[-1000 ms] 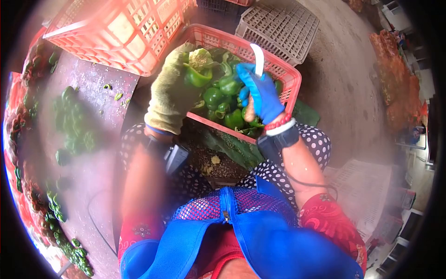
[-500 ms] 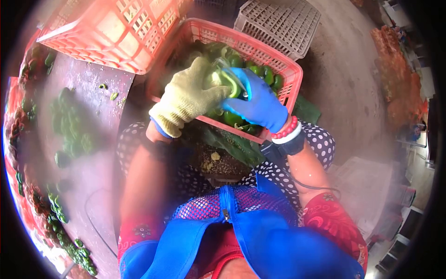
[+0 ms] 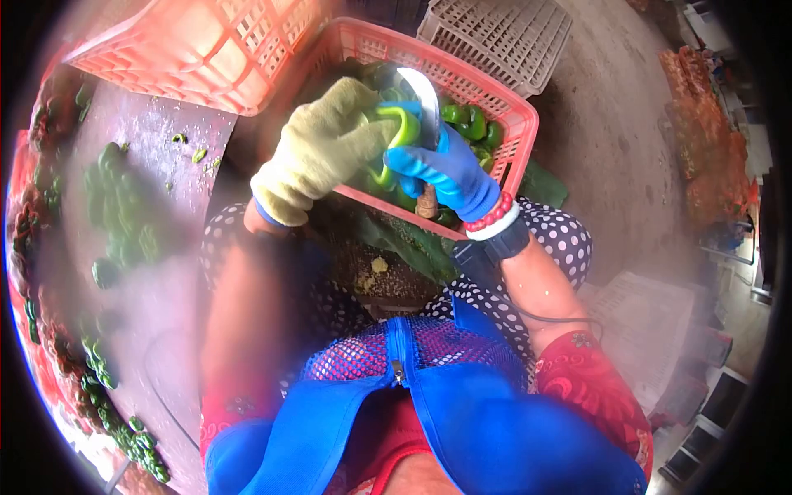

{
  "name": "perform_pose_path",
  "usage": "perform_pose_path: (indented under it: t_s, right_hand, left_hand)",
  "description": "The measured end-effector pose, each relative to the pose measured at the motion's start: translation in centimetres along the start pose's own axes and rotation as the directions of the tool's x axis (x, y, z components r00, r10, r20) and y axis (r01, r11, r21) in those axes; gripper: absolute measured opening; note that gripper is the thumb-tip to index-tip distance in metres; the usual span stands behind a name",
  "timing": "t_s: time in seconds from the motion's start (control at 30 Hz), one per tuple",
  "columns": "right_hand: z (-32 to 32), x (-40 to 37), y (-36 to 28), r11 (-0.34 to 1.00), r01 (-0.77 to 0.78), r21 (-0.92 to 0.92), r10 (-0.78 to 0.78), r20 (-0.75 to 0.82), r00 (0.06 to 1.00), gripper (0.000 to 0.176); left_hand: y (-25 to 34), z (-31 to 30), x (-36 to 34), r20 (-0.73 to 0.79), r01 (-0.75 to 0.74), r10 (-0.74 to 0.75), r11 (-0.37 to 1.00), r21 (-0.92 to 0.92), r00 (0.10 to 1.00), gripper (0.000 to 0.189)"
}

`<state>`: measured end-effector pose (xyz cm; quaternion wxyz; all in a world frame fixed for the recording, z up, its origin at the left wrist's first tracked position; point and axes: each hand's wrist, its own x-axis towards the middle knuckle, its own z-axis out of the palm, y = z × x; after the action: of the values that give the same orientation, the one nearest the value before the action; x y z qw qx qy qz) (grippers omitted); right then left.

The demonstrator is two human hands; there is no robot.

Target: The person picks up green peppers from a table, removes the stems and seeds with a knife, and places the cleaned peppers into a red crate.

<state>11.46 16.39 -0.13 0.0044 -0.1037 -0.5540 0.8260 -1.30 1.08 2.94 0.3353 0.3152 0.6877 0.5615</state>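
My left hand [image 3: 318, 147], in a pale yellow knit glove, is closed around a green pepper [image 3: 407, 128] whose cut edge forms a curved rim. My right hand [image 3: 462, 173], in a blue glove, grips a knife with a curved blade [image 3: 428, 103] pointing up and a wooden handle [image 3: 426, 202] showing below the fist. The right fingers also touch the pepper's side. Both hands are above a red plastic basket [image 3: 518, 136] that holds several green peppers [image 3: 472, 124]. The pepper's inside is partly hidden by the gloves.
Another red crate [image 3: 190, 58] stands tilted at the upper left, and a grey crate [image 3: 495, 45] sits behind the basket. Green peppers [image 3: 120, 206] lie on the surface to my left, blurred. Leafy scraps [image 3: 412, 247] and seeds lie below the basket, between my knees.
Both hands have shifted slightly left. The knife blade, hardly visible before, now stands out upright beside the pepper, and its handle shows under my right hand.
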Motion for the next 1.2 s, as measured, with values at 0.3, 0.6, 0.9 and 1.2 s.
perform_pose_path:
  t_s: [0.3, 0.6, 0.9, 1.2]
  right_hand:
    - [-1.1, 0.1, 1.9, 0.919, -0.016, 0.395, -0.058, 0.175, 0.983, 0.044]
    - [-4.0, 0.5, -2.6, 0.901, -0.253, -0.352, 0.17, -0.25, 0.953, 0.052]
    - [-6.2, 2.1, 3.1, 0.769, -0.381, -0.513, 0.19, -0.386, 0.903, 0.046]
    - [-3.5, 2.7, 2.7, 0.909, -0.251, -0.331, 0.164, -0.27, 0.949, 0.037]
  left_hand:
    - [-1.4, 0.1, 0.0, -0.073, 0.081, -0.144, 0.831, -0.55, 0.987, 0.043]
    - [2.8, -10.9, -12.6, -0.386, 0.077, -0.181, 0.96, -0.27, 0.905, 0.029]
    - [-5.2, -20.2, -22.7, -0.844, 0.793, -0.373, 0.602, 0.096, 0.385, 0.055]
    - [-8.5, -15.9, -14.6, -0.865, 0.653, 0.008, 0.653, 0.385, 0.501, 0.076]
